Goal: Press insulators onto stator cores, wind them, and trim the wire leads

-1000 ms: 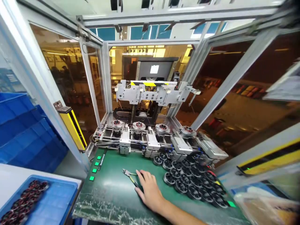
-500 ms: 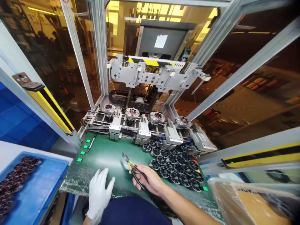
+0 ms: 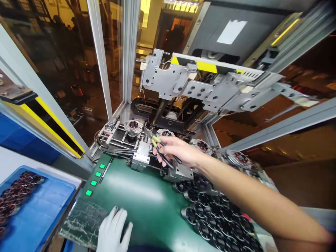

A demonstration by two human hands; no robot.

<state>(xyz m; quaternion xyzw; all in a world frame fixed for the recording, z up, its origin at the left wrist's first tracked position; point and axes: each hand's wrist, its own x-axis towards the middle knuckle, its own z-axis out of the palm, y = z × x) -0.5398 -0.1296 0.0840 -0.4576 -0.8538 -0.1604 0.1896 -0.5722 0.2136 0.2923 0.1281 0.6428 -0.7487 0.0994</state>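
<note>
While R hand (image 3: 181, 152) grips pliers (image 3: 160, 148) (no legible labels), gloved L hand (image 3: 114, 232) splayed flat on mat (image 3: 147, 203).

A gloved left hand (image 3: 114, 232) is cut off at the bottom edge. The right hand (image 3: 178, 152) hides part of the cutters (image 3: 160, 148). The blue tray (image 3: 39, 210) runs off the left edge, its parts blurred

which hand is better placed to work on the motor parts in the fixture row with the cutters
The right hand. It already grips the cutters, their tip over the fixture row beside a motor part. The gloved left hand rests flat on the green mat, near its front edge and holding nothing.
</note>
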